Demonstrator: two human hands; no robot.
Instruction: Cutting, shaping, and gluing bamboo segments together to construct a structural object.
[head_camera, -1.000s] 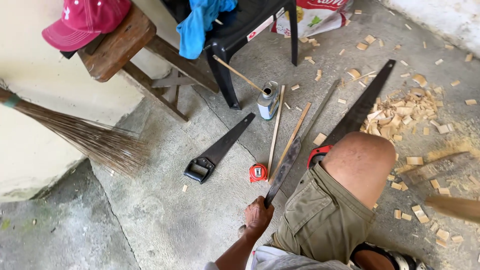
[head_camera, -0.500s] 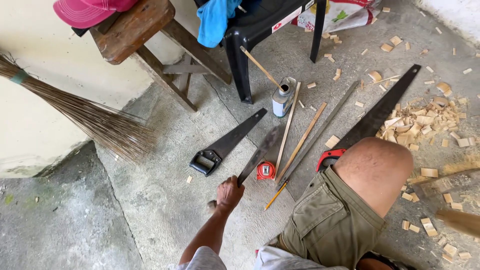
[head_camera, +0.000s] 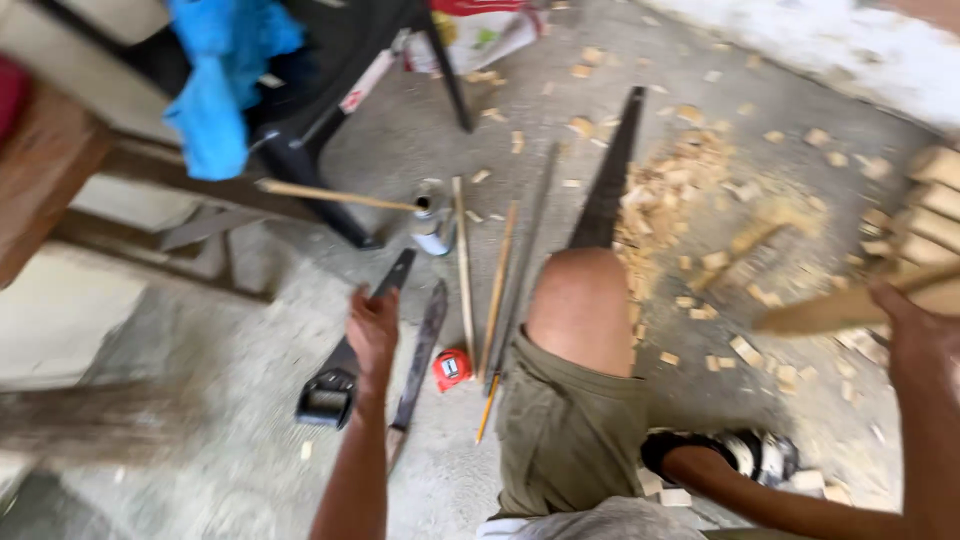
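**Q:** On the concrete floor, toward its left side below the chair legs: left hand (head_camera: 372, 330), back uppermost, over the middle of a handsaw (head_camera: 325, 398). Closed or spread?

**A:** Cannot tell. Blurred, fingers loosely curled, contact with the blade not resolved. Right hand (head_camera: 915, 340), by contrast, wrapped firmly round one end of a wooden stick (head_camera: 820, 312), raised off the floor at the right of the view.

**Q:** Lie of the handsaw?

**A:** Flat on the floor, long axis diagonal. Black handle at the near, left end; tip pointing away and rightward toward the can (head_camera: 432, 228). Just beside it on the right, a long knife (head_camera: 425, 335), nearly parallel, handle end nearest the body.

**Q:** And the stick?

**A:** Long axis close to level, free end pointing left toward the bare knee (head_camera: 580, 310), above the scattered wood chips (head_camera: 680, 195). Beyond the knee, a larger saw (head_camera: 605, 180), tip pointing toward the far edge of the floor.

**Q:** Good practice for lifting one tool out of such a row?

**A:** Probably as follows. Grasp by the handle only, never across the teeth. Draw along the long axis rather than sideways, to spare the knife, the red tape measure (head_camera: 452, 368) and the thin rods (head_camera: 498, 290) alongside. Hold the stick steady and well apart from the knee meanwhile.
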